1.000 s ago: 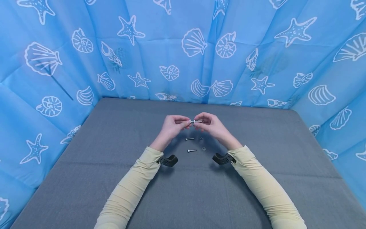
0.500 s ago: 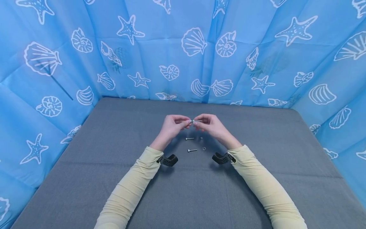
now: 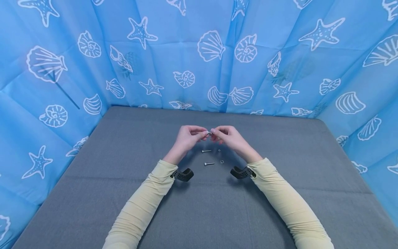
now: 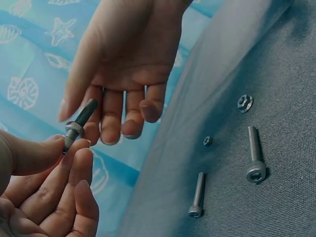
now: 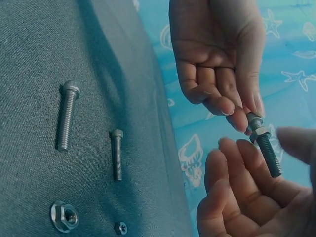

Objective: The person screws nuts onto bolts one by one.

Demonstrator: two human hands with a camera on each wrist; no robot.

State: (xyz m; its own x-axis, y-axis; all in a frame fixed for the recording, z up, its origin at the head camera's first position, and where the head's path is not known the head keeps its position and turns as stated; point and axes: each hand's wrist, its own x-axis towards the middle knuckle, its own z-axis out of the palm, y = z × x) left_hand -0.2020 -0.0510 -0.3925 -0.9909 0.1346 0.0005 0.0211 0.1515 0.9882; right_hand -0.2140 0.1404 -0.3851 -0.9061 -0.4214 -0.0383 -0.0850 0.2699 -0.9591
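Above the far half of the table, my left hand [image 3: 189, 137] pinches the head end of a metal bolt [image 5: 270, 158] between thumb and fingertips. A hex nut [image 5: 259, 134] sits on the bolt's thread close to the head, the rest of the threaded shank sticking out past it. Around that free end is my right hand [image 3: 229, 136], its thumb lifted off the nut and its fingers loosely bent beside the shank. In the head view the right thumb hides most of the bolt.
On the grey cloth-covered table [image 3: 199, 207] lie a larger socket-head bolt [image 3: 209, 164] with a flange nut [image 3: 221, 162] beside it, and a smaller bolt [image 3: 206, 151] with a small nut [image 3: 219, 150]. A blue shell-patterned curtain [image 3: 186, 52] surrounds the table's far sides.
My right thumb and fingers have shifted at the nut; the thumb now covers the shank that showed before in the head view. My left hand stays nearly still.
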